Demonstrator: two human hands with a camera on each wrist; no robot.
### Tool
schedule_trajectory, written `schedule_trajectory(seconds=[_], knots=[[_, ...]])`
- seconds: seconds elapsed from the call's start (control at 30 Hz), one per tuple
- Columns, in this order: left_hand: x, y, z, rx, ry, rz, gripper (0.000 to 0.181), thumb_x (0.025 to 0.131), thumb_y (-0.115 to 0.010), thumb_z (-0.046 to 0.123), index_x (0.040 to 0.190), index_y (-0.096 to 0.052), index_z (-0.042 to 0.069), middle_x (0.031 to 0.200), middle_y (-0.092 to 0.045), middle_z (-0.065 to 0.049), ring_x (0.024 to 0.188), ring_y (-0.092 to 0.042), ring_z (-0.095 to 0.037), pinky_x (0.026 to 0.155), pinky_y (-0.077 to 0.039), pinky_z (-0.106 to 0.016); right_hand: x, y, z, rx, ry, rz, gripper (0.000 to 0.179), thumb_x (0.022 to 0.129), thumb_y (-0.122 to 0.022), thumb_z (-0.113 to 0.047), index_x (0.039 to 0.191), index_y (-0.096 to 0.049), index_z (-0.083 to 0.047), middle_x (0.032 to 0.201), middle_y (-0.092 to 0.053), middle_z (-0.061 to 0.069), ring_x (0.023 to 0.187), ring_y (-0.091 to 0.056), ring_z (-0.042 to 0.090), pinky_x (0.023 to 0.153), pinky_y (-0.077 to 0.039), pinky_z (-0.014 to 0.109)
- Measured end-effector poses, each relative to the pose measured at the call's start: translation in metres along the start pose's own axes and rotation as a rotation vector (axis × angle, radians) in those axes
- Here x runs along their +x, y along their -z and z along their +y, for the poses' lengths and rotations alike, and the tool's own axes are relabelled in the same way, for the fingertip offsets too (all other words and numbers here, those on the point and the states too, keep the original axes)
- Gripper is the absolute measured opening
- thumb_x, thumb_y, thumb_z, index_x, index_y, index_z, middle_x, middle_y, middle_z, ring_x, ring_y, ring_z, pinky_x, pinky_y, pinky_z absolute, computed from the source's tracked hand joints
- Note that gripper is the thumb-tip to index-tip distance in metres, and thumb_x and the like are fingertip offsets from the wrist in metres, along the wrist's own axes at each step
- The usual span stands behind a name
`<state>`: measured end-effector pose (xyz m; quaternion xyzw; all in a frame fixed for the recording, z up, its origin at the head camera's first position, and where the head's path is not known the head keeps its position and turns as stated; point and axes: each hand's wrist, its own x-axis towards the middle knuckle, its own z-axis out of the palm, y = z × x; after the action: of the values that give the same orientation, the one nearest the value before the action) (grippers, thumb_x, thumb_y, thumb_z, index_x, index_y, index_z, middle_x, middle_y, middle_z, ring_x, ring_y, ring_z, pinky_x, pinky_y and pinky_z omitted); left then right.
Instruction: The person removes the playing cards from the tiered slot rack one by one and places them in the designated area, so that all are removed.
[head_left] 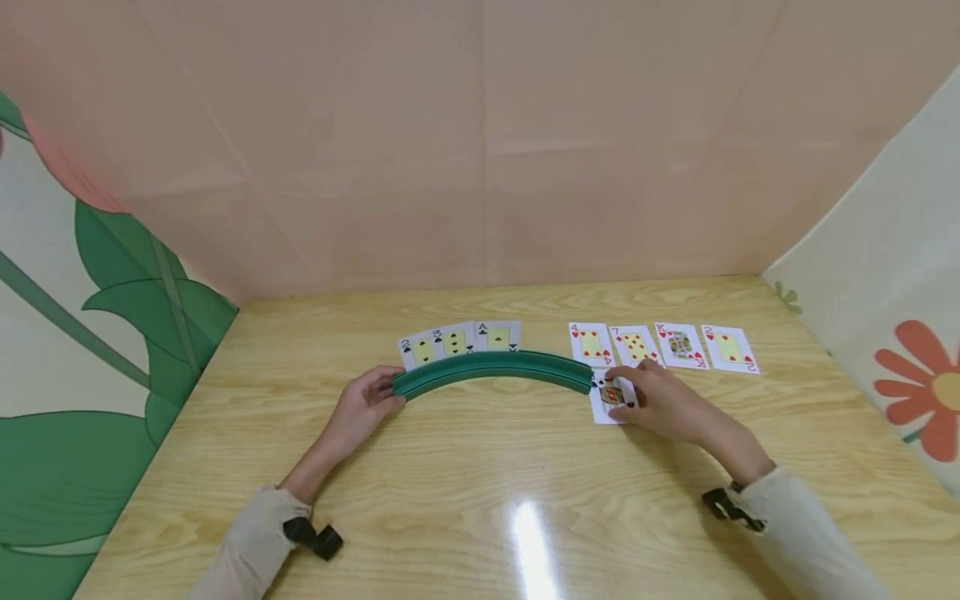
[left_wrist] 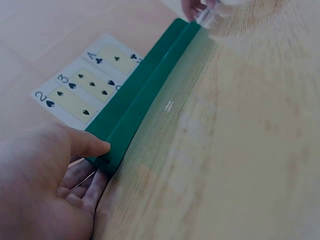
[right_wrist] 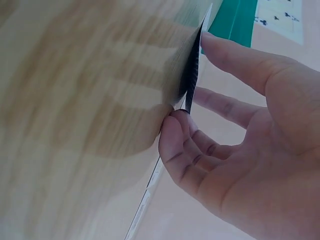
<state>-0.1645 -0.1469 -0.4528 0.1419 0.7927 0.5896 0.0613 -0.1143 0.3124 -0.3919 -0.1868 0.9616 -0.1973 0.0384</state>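
Observation:
A green curved card holder [head_left: 491,364] spans the space between both hands. At its left end my left hand [head_left: 362,412] grips it, thumb on the near face and fingers behind and below, as the left wrist view shows. In my right hand [head_left: 663,404] is a face card [head_left: 602,414] of a black suit, beside the holder's right end. The right wrist view shows this card tilted nearly edge-on, its dark back [right_wrist: 192,70] toward the table. Behind the holder stand the two of spades [left_wrist: 67,103], three of spades [left_wrist: 92,81] and ace of clubs [left_wrist: 117,56], lower parts hidden.
On the wooden table [head_left: 450,483], a row of red cards lies behind my right hand: a four of hearts [head_left: 591,340], a seven [head_left: 637,340], a king [head_left: 681,344] and a two of hearts [head_left: 730,348]. A pink backdrop [head_left: 480,167] rises along the far edge.

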Motion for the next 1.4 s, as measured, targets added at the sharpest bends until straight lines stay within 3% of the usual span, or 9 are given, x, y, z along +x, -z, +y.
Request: schedule_trajectory(seconds=[0.6,0.93,1.13,1.4], knots=[[-0.001,0.000,0.002,-0.007,0.010,-0.003,0.038,0.093,-0.068,0.004,0.131,-0.059,0.005,0.131,-0.062,-0.015,0.122,-0.058,-0.028,0.096,-0.050,-0.025,-0.001,0.001,0.001,0.035,0.013,0.015,0.049,0.082,-0.083,-0.021,0.124,-0.065,-0.002,0.070,-0.048,0.001,0.074,-0.038,0.016,0.062,-0.031,0.028],[-0.001,-0.001,0.003,-0.011,0.009,0.001,0.038,0.093,-0.068,0.004,0.130,-0.059,0.005,0.131,-0.061,-0.014,0.123,-0.057,-0.027,0.099,-0.049,-0.026,0.000,0.001,0.003,0.061,-0.001,0.004,0.051,0.082,-0.083,-0.024,0.126,-0.064,-0.004,0.073,-0.048,0.002,0.077,-0.037,0.016,0.063,-0.031,0.028],[-0.002,-0.001,0.003,-0.010,0.012,-0.002,0.038,0.093,-0.068,0.004,0.131,-0.059,0.005,0.132,-0.061,-0.014,0.123,-0.056,-0.027,0.100,-0.049,-0.026,-0.001,0.001,0.000,0.084,-0.021,0.016,0.053,0.083,-0.083,-0.021,0.128,-0.062,-0.003,0.083,-0.048,0.008,0.078,-0.039,0.018,0.060,-0.034,0.027],[-0.001,-0.001,0.003,0.007,0.002,0.004,0.038,0.093,-0.068,0.004,0.131,-0.059,0.006,0.132,-0.060,-0.014,0.124,-0.056,-0.027,0.103,-0.048,-0.034,0.002,0.000,-0.009,0.185,-0.066,0.123,0.048,0.088,-0.076,-0.012,0.131,-0.059,0.000,0.114,-0.047,0.023,0.082,-0.051,0.026,0.060,-0.045,0.027]])
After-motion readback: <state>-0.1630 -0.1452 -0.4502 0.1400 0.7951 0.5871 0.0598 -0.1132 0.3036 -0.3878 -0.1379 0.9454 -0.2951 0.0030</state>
